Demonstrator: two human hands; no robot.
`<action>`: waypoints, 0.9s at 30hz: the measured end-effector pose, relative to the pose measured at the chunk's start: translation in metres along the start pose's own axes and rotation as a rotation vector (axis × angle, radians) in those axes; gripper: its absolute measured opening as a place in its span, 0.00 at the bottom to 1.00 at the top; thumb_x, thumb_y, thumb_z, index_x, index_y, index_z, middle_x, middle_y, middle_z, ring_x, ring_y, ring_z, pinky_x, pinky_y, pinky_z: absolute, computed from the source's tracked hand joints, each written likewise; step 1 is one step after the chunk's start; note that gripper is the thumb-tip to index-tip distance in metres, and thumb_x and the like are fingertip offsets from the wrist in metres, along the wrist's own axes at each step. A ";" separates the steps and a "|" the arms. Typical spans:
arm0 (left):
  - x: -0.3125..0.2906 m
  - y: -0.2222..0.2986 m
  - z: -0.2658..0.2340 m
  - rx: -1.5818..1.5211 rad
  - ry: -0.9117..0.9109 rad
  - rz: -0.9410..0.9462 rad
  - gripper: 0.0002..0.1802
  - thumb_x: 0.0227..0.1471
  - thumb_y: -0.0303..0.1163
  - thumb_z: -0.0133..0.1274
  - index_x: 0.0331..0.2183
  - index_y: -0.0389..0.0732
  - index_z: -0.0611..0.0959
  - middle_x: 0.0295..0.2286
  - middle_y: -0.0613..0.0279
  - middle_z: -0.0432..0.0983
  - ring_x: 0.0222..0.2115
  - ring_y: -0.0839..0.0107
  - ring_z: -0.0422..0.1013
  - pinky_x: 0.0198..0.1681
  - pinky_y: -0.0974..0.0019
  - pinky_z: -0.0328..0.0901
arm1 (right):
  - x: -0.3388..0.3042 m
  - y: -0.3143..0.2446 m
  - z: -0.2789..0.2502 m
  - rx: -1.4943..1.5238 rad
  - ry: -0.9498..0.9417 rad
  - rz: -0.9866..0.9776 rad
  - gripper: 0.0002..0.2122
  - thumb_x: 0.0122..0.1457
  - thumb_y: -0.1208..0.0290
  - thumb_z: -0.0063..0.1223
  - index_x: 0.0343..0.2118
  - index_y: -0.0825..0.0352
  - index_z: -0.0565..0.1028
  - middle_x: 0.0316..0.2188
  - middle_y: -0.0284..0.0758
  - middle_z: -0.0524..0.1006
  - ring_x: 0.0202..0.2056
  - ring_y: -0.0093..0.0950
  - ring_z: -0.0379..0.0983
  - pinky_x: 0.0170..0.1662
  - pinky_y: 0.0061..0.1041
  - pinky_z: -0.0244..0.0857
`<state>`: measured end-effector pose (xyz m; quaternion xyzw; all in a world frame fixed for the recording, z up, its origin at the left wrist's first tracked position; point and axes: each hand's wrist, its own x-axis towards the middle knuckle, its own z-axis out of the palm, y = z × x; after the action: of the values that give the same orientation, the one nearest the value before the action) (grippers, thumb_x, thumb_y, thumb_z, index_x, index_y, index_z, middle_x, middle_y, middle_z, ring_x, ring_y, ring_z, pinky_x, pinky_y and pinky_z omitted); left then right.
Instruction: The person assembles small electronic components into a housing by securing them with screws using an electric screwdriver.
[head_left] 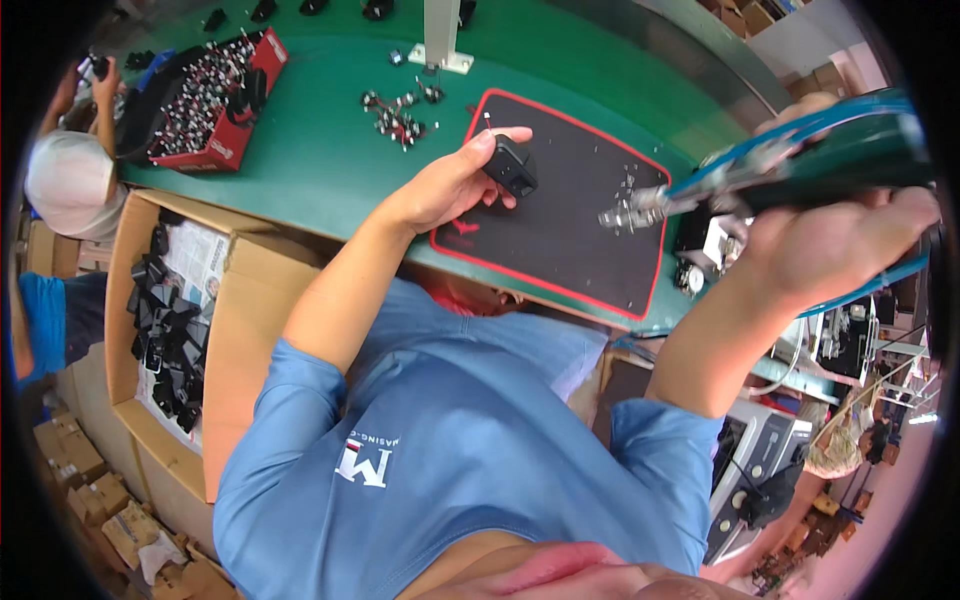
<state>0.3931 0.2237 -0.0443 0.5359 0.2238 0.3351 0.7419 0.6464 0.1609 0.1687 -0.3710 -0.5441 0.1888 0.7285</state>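
Black boxy plastic part [515,168], held above the left portion of the black mat with red edging [570,240]. Left hand [455,185] pinches it, fingers partly curled. Right hand [840,240], blurred, looks wrapped round a dark silver-tipped tool [652,204] with blue tubing. Judgement: grip the part firm and level, keep fingertips off its exposed face, tool tip clear of the loose metal bits [628,183]. Green bench [320,120]: wired components [400,122] beyond mat's far-left corner, red box [271,62] toward left end. Brown cardboard box [262,350] by near edge; white-capped person [72,185] off left edge.
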 end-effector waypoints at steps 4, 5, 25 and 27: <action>0.035 0.021 -0.008 0.049 -0.022 -0.037 0.39 0.67 0.56 0.43 0.68 0.40 0.61 0.47 0.64 0.73 0.40 0.76 0.69 0.41 0.72 0.61 | -0.029 0.027 -0.007 0.084 -0.026 0.127 0.40 0.65 0.31 0.42 0.56 0.72 0.69 0.39 0.43 0.78 0.29 0.25 0.74 0.29 0.24 0.71; 0.049 0.028 -0.012 0.266 0.034 -0.069 0.40 0.67 0.56 0.45 0.69 0.41 0.60 0.47 0.64 0.72 0.41 0.76 0.69 0.41 0.71 0.61 | -0.036 0.031 -0.007 0.031 -0.012 0.151 0.40 0.65 0.31 0.42 0.57 0.73 0.68 0.42 0.43 0.78 0.30 0.26 0.75 0.30 0.25 0.72; 0.145 0.085 -0.070 1.571 -0.120 0.301 0.25 0.59 0.33 0.60 0.57 0.43 0.77 0.61 0.55 0.68 0.55 0.54 0.71 0.57 0.52 0.67 | -0.119 0.070 0.010 -0.611 -0.633 -0.226 0.12 0.54 0.71 0.67 0.40 0.68 0.80 0.38 0.39 0.80 0.39 0.42 0.76 0.44 0.38 0.70; 0.081 0.142 -0.036 1.403 -0.187 -0.002 0.22 0.60 0.33 0.58 0.56 0.41 0.79 0.53 0.54 0.76 0.51 0.53 0.74 0.55 0.56 0.68 | -0.129 0.105 0.027 -0.561 -0.863 0.006 0.12 0.54 0.72 0.66 0.41 0.67 0.80 0.39 0.39 0.79 0.40 0.43 0.76 0.46 0.40 0.71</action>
<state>0.3865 0.3356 0.0803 0.9139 0.3228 0.0636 0.2378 0.5914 0.1509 0.0103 -0.4421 -0.8237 0.1736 0.3096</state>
